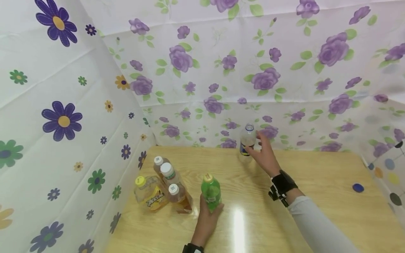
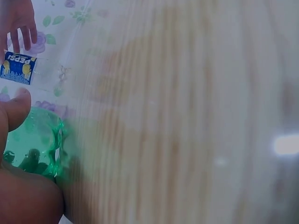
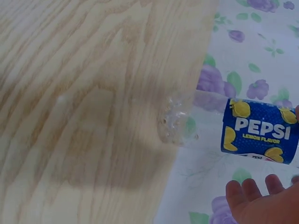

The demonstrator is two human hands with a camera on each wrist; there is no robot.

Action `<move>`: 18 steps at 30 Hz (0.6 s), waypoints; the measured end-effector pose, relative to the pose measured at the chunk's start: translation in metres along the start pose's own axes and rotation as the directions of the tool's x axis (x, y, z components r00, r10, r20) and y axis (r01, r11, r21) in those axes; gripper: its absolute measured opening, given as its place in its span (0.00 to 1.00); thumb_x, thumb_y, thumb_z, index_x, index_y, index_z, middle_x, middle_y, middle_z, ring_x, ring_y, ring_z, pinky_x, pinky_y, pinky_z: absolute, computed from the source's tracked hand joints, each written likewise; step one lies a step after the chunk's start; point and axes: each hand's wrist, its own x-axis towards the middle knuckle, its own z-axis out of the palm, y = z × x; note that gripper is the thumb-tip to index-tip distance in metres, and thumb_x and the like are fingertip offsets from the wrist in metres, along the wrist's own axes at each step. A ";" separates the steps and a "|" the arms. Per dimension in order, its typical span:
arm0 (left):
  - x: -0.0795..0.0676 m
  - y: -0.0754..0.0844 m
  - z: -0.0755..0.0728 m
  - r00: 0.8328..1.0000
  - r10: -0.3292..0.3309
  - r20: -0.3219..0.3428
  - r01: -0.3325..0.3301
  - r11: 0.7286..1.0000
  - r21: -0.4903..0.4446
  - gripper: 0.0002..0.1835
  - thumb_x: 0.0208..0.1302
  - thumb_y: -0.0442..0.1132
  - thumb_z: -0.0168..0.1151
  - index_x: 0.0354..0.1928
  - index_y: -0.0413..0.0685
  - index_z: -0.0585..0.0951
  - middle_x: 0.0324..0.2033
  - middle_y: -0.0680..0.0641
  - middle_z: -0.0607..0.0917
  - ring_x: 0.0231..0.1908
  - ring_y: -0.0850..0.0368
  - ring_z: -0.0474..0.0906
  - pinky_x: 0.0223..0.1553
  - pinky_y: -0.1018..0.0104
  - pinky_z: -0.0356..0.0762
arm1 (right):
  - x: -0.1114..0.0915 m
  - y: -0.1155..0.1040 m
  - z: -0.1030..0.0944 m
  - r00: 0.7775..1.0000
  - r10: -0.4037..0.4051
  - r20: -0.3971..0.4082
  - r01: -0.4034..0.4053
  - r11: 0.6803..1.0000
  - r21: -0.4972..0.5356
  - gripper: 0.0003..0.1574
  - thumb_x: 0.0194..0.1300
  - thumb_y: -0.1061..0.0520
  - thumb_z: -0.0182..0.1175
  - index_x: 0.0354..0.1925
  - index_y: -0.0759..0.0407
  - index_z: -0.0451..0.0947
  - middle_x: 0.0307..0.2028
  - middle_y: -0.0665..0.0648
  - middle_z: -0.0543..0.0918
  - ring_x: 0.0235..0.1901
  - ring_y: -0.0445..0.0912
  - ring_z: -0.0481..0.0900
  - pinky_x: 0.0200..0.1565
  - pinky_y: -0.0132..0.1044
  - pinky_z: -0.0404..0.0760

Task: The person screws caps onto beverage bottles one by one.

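Note:
My left hand grips a green plastic bottle low on its body, its thumb on one side in the left wrist view. The bottle stands upright on the table, a pale gold cap on top. Farther back, my right hand is spread around a clear, capless Pepsi bottle with a blue lemon-flavor label. The right thumb overlaps the label in the head view. In the right wrist view the fingers stand apart from the bottle, with a gap between.
On the left stand several capped bottles: a broad one with a yellow cap, and white-capped ones, including an amber-liquid bottle. A blue bottle cap lies on the wooden table at right. Flowered sheets enclose the back and sides.

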 end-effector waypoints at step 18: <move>0.001 -0.004 0.000 1.000 0.009 -0.006 -0.009 1.000 0.003 0.42 0.75 0.49 0.67 0.81 0.57 0.54 0.72 0.40 0.66 0.73 0.34 0.65 0.70 0.27 0.62 | -0.020 0.005 0.009 0.999 0.007 0.052 -0.011 0.997 0.075 0.50 0.76 0.41 0.66 0.81 0.55 0.54 0.73 0.64 0.66 0.70 0.62 0.68 0.68 0.63 0.69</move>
